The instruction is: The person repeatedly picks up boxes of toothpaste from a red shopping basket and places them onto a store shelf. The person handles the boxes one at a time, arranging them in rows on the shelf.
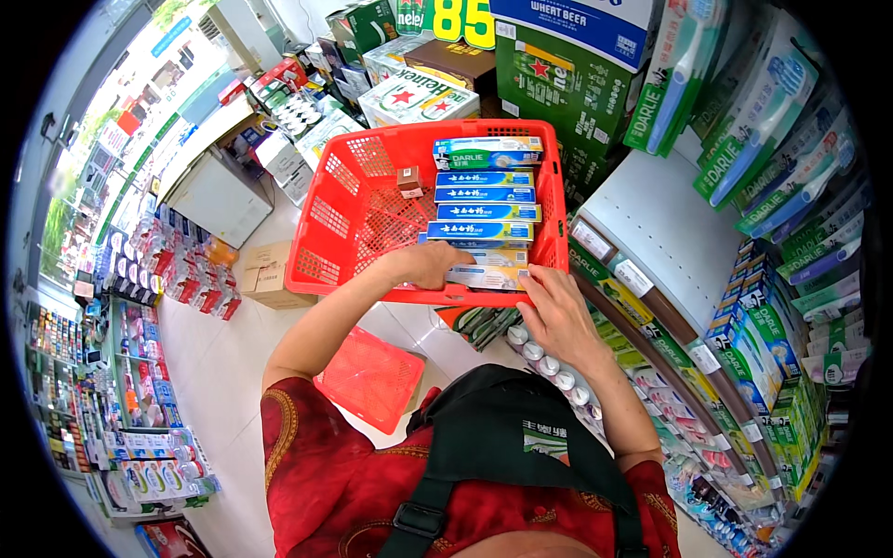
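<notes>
A red plastic basket [326,275] is in front of me, with a row of toothpaste boxes along its right side. My left hand [427,265] reaches over the left ends of the nearest pale toothpaste boxes [495,277], its thumb and forefinger around them. At the basket's near right corner is my right hand [561,310]; its fingertips touch the right end of the nearest box, and its thumb hangs over the rim. Farther back stand several blue toothpaste boxes [485,212] and a Darlie toothpaste box [488,153]. One small brown box [409,181] lies at the basket's far middle.
Beer cartons [418,97] are stacked behind the basket. To the right, a metal shelf [652,223] holds Darlie boxes [750,342] below hanging toothbrush packs [753,132]. Another red basket [370,380] sits on the tiled floor, near a cardboard box [268,272]. Stocked shelves [139,390] line the left.
</notes>
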Demonstrator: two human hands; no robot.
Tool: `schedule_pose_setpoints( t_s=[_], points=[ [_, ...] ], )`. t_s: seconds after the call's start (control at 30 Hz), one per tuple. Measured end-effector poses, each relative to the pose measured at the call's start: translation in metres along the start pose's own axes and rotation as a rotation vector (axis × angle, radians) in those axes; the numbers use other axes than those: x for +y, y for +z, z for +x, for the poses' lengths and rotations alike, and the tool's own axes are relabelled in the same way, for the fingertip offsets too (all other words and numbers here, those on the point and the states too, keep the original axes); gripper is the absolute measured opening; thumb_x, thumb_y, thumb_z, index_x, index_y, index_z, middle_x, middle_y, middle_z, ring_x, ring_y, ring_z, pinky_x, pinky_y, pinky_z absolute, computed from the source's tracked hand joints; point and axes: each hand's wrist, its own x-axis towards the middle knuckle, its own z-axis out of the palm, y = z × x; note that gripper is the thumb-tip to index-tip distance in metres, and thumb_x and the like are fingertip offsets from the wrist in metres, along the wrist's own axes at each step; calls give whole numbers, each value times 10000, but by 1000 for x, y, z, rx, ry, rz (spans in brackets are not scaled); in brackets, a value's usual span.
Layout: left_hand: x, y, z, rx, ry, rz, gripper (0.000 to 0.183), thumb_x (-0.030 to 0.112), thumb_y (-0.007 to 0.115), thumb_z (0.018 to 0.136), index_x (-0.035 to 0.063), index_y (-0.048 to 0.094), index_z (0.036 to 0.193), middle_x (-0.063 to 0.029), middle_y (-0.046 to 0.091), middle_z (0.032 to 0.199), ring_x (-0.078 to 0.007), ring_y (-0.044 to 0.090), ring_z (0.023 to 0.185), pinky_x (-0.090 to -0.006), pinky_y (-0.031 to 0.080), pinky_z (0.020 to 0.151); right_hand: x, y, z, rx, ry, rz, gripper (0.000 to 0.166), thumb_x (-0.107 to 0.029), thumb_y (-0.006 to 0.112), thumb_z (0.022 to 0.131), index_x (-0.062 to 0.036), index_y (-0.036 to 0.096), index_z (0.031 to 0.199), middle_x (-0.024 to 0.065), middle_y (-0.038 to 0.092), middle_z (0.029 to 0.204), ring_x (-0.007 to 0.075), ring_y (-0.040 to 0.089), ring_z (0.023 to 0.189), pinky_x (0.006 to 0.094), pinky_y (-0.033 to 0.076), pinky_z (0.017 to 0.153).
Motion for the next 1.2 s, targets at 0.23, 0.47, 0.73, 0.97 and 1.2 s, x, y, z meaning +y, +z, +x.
schedule_pose_setpoints(
  t_s=[0.23,0.47,0.73,0.97,1.2],
  points=[
    [-4,-29,-24,262,141,-85,559,61,708,679,25,613,1229,-221,692,1051,-350,684,947,-421,535,856,5,15,12,101,66,32,539,-90,683,865,55,493,1348,300,454,1352,434,491,1214,488,413,1025],
    [33,-65,-71,414,320,-332,590,52,660,614,-1,648,1202,-177,696,1078,-268,673,948,-364,524,899,-6,-22,11,229,187,338,623,-96,730,851,18,445,1393,249,540,1293,377,579,1156,411,468,985],
    [89,-37,-37,293,420,-774,582,1,777,699,-27,593,1249,-143,663,1179,-208,634,1053,-355,481,979,-3,-89,-82,598,338,456,473,-157,721,866,-29,554,1289,89,624,1152,128,562,876,259,446,694],
    [204,-2,25,267,742,-1206,631,-140,750,725,-32,490,1290,-118,626,1145,-188,613,1078,-314,486,934,-18,-162,-174,926,413,271,648,-124,732,865,16,387,1395,139,512,1301,194,528,1162,332,448,994],
    [316,3,84,397,936,-1164,581,-71,735,792,2,468,1303,-125,630,1154,-179,624,1024,-307,509,861,-9,-217,-221,1068,588,-464,471,-53,654,913,33,482,1343,144,578,1238,235,534,1153,393,431,990]
  ],
)
